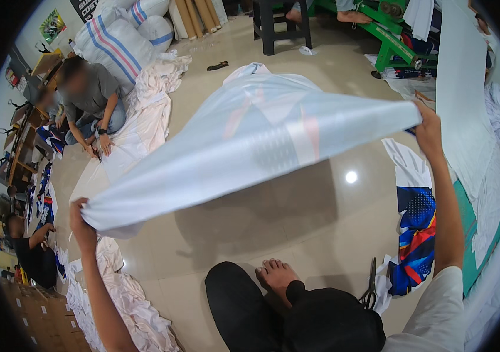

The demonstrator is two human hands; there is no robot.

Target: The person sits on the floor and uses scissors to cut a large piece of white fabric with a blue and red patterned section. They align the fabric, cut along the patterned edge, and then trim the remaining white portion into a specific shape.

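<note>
A wide sheet of thin white fabric (220, 167) is stretched in the air across the middle, with a coloured print showing faintly through it. My left hand (82, 226) grips its near left corner. At the right corner, higher up, my right hand (429, 132) is closed on the same sheet. The far part of the fabric billows over the tiled floor, and its shadow falls beneath. By my right knee lies a pair of black-handled scissors (370, 287). Beyond them is a pile of blue, red and white printed fabric (415, 234).
To the left a seated person (94, 97) works over white cloth. Crumpled white cloth (118, 293) runs along my left side. Large white sacks (109, 50) stand at the far left. A black stool (282, 26) and a green metal frame (388, 41) are at the back.
</note>
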